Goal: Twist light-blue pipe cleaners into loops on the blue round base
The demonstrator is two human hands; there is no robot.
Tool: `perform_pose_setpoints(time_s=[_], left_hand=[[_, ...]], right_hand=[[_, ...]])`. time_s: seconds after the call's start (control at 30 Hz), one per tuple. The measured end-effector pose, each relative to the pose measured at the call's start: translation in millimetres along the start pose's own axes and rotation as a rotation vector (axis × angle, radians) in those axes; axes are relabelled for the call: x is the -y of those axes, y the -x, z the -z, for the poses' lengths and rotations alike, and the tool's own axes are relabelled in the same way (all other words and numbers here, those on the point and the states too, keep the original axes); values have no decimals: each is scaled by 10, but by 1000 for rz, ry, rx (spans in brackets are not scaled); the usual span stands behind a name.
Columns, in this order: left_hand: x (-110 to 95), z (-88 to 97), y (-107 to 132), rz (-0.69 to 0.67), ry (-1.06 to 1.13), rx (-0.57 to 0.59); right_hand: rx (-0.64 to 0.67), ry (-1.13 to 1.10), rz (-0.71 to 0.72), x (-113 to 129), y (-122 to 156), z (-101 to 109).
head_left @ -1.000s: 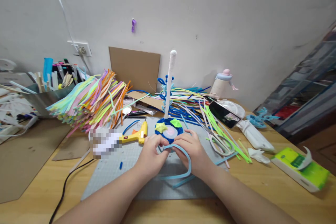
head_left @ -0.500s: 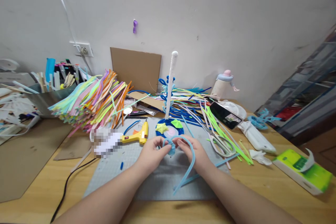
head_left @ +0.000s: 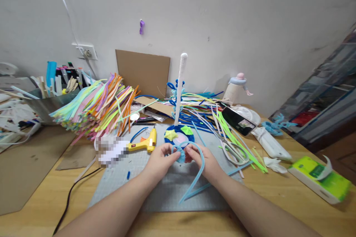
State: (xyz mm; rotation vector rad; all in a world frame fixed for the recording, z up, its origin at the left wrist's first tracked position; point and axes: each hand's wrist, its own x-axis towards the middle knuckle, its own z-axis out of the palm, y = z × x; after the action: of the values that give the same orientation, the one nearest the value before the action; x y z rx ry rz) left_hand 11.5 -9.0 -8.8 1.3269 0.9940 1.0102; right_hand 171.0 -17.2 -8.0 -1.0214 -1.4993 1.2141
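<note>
My left hand [head_left: 161, 161] pinches a small coil of light blue pipe cleaner [head_left: 181, 155] between thumb and fingers. On its other side, my right hand [head_left: 204, 159] is closed on the same pipe cleaner, whose long end arches over the fingers and hangs down in front of the wrist. Just beyond both hands stands a round dark blue base [head_left: 168, 137] with a yellow star [head_left: 170, 134], a green star [head_left: 186, 130] and a pale pink middle. A white upright rod [head_left: 180, 89] rises behind it, beside dark and light blue looped pipe cleaners [head_left: 172, 102].
A yellow glue gun [head_left: 150, 141] lies left of the hands on the grey cutting mat [head_left: 116, 189]. Scissors [head_left: 235, 152], green pipe cleaners [head_left: 250, 148] and a phone [head_left: 239, 120] are at the right. A large multicoloured bundle of pipe cleaners [head_left: 102, 107] lies at the left.
Both hands stay nearly in place with the light blue coil between them. The right fingers have shifted slightly, and the hanging end has swung a little left. The whole view has drifted slightly.
</note>
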Motion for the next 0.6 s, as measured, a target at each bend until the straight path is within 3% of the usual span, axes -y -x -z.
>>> perform_pose_setpoints(time_s=[0.3,0.6], left_hand=[[-67,-21,59,-36,-181,99],[-75,8,62,-13,-315,108]], right_hand=[[-69,265,73,-6,64,6],[-50,21,43,62,21,-28]])
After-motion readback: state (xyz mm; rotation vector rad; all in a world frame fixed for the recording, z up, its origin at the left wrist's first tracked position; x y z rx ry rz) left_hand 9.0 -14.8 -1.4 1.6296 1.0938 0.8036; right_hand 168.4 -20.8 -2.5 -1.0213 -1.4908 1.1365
